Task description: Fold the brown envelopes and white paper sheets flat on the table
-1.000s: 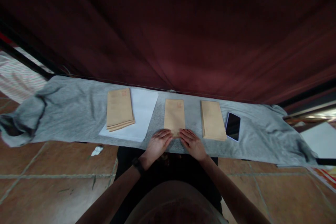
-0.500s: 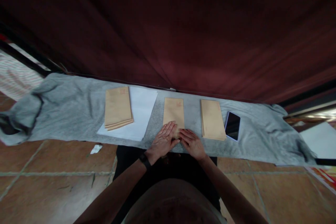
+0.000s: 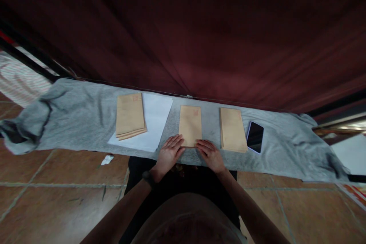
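A brown paper envelope [image 3: 190, 124] with a small red print in its upper right corner lies on the grey cloth [image 3: 85, 122] in front of me. At its lower left corner, my left hand [image 3: 168, 154] rests with the fingers stretched out, fingertips touching the paper. My right hand [image 3: 211, 156] lies at the lower right corner, fingers extended flat and just touching the edge. Neither hand grips anything that I can see. Right of them is a stack of brown envelopes [image 3: 233, 129]; to the left, another envelope stack [image 3: 130, 113] lies partly over white paper sheets [image 3: 158, 116].
A smartphone [image 3: 255, 137] with a pale purple edge lies beside the right stack. Behind the narrow cloth-covered surface hangs a dark red curtain [image 3: 183, 45]. A crumpled white scrap [image 3: 107, 159] lies on the tiled floor [image 3: 71, 171].
My hands have moved apart, from close together over the envelope's lower edge to its two lower corners. More of the envelope's lower part now shows.
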A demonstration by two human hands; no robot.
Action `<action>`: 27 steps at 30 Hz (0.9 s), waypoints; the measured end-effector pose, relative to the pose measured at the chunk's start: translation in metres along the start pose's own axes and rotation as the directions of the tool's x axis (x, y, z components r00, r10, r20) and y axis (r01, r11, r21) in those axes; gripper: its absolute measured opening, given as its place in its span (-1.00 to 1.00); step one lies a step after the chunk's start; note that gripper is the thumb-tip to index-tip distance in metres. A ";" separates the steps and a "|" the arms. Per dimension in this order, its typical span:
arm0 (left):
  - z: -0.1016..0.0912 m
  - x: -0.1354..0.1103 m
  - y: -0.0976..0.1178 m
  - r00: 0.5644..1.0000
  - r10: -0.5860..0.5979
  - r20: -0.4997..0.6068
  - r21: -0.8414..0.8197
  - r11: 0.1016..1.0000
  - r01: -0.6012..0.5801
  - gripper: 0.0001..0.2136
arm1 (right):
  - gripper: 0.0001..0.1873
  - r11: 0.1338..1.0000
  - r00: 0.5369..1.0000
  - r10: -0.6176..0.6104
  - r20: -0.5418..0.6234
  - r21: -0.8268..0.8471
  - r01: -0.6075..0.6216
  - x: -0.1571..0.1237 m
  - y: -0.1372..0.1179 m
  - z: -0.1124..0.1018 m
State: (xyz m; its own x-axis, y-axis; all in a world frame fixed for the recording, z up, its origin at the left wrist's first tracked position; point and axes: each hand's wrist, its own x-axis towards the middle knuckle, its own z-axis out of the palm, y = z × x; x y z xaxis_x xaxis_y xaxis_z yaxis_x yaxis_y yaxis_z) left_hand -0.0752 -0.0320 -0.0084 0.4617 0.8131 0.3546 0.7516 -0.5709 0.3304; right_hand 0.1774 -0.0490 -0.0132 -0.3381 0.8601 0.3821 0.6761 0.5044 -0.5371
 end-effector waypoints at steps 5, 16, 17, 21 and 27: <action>0.004 0.002 0.002 0.998 -0.026 -0.050 -0.052 0.998 0.023 -0.74 | -0.74 0.999 0.999 0.033 -0.012 0.015 -0.033 0.002 -0.001 0.001; 0.004 0.003 0.006 0.993 -0.094 -0.075 -0.073 0.993 0.088 -0.78 | -0.79 0.998 0.998 0.063 -0.008 -0.005 -0.064 0.002 -0.003 0.002; 0.004 0.003 0.006 0.994 -0.081 -0.071 -0.064 0.995 0.076 -0.78 | -0.79 0.998 0.998 0.061 -0.011 -0.005 -0.062 0.002 -0.003 0.002; 0.001 0.003 0.008 1.000 0.007 -0.019 0.024 1.000 -0.007 -0.76 | -0.78 0.998 0.998 0.056 -0.009 -0.013 -0.056 0.001 -0.002 0.001; -0.005 0.002 0.019 0.989 0.096 0.109 0.141 0.984 -0.111 -0.67 | -0.76 0.998 0.998 0.064 0.011 0.017 -0.064 0.002 -0.001 0.000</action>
State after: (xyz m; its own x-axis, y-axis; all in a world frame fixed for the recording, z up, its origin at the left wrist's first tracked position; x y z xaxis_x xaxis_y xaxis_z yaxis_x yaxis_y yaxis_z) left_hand -0.0623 -0.0411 0.0026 0.5802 0.7620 0.2877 0.7547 -0.6358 0.1620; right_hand 0.1763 -0.0478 -0.0115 -0.3017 0.8913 0.3384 0.6852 0.4495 -0.5731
